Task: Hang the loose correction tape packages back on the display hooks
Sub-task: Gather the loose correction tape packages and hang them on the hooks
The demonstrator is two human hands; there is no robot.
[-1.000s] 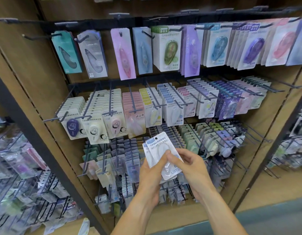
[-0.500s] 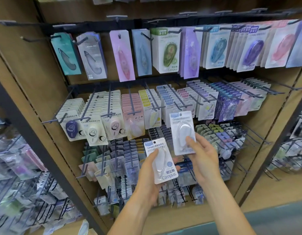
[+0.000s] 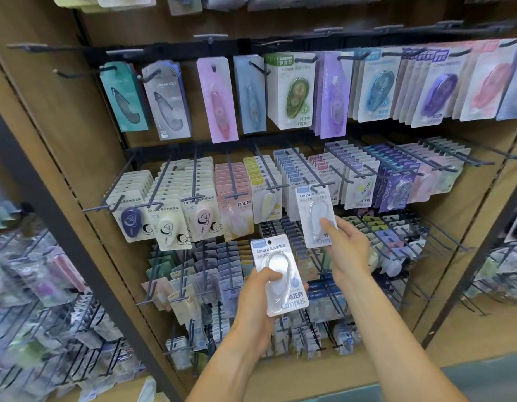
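Two loose correction tape packages in front of the display hooks

The raised package (image 3: 315, 216) is a white card with a pale blue top strip and a clear bubble, upright, its top edge at the tip of a middle-row hook (image 3: 311, 182) that carries matching cards. The lower package (image 3: 277, 274) looks the same, tilted slightly left, its hang hole free, printed "Campus" at the bottom, well below that hook.

I face a tan wooden back panel (image 3: 86, 111) crossed by black rails (image 3: 164, 50). A dark upright post (image 3: 62, 227) slants down the left side, a second post (image 3: 483, 274) stands at right, and teal floor (image 3: 483, 375) shows at bottom right.
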